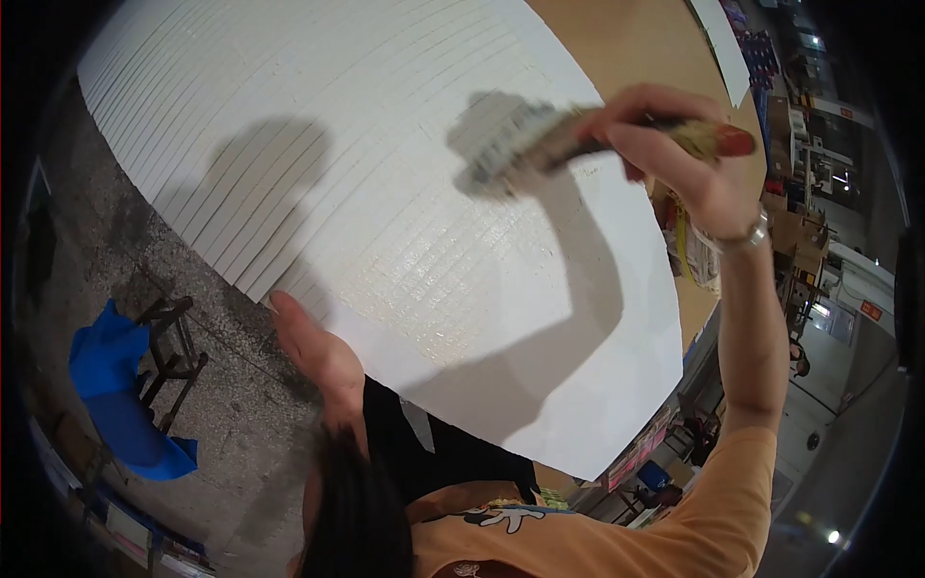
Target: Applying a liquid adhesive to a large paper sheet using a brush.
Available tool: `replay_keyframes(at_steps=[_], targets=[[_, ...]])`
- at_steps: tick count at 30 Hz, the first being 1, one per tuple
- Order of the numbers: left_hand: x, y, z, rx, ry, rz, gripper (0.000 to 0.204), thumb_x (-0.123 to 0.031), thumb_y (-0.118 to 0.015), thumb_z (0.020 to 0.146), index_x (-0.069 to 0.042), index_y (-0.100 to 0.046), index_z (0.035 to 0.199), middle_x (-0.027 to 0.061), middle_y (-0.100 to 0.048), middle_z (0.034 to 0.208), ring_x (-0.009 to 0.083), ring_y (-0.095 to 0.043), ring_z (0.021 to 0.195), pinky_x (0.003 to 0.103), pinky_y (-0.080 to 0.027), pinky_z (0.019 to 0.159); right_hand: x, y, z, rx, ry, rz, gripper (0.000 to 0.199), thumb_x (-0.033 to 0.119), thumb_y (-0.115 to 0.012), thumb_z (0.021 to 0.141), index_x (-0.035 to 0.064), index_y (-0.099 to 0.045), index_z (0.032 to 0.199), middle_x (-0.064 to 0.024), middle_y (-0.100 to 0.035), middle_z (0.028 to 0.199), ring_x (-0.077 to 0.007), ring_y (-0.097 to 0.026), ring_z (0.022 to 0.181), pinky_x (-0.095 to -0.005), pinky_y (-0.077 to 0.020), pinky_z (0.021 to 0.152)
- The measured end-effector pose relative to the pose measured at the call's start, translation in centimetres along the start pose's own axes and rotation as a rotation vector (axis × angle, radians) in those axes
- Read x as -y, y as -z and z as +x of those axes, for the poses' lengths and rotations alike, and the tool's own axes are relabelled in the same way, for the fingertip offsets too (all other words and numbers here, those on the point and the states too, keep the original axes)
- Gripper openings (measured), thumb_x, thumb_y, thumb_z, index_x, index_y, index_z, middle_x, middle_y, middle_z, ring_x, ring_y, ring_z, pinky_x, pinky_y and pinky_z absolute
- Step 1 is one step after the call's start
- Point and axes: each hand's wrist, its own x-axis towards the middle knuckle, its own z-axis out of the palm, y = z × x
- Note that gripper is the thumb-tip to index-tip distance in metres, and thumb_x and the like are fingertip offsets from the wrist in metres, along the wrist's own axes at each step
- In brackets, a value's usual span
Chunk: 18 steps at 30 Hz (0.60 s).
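My right hand (674,144) is closed around the handle of a wide flat brush (525,149), blurred by motion. Its bristles are over white paper sheets (405,164), which overlap in a fanned row of narrow strips. A wet, shiny film with small lumps covers part of the strips below the brush. At the sheets' near left edge is my left hand (328,361), with a stretched-out digit touching the corner of the fan. The rest of its fingers are hidden, and I see nothing held in it.
The sheets lie on a brown board (626,48). A blue cloth (120,395) hangs on a dark stand (173,356) on the speckled floor at left. Cardboard boxes (795,231) stand at the far right. Shadows of my head and arm fall across the paper.
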Motion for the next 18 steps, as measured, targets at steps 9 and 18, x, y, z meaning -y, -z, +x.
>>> replay_keyframes(at_steps=[9, 18], targets=[[-0.1, -0.2, 0.2, -0.078, 0.081, 0.152, 0.073, -0.054, -0.036, 0.094, 0.006, -0.03, 0.135, 0.0209, -0.035, 0.137, 0.0277, -0.037, 0.124, 0.037, -0.028, 0.105, 2.1, -0.3, 2.5, 0.101, 0.055, 0.076, 0.03, 0.035, -0.066, 0.081, 0.0071, -0.067, 0.091, -0.002, -0.061, 0.072, -0.0103, -0.051, 0.059, -0.024, -0.0419, 0.051], [1.3, 0.8, 1.2, -0.014, -0.068, 0.251, 0.07, -0.052, -0.032, 0.095, 0.007, -0.035, 0.131, 0.0218, -0.037, 0.135, 0.0291, -0.04, 0.122, 0.037, -0.03, 0.104, -3.0, 1.3, -5.0, -0.063, -0.082, 0.097, 0.021, 0.019, -0.06, 0.085, 0.0004, -0.068, 0.089, -0.0047, -0.06, 0.066, -0.0089, -0.056, 0.057, -0.0231, -0.0439, 0.049]])
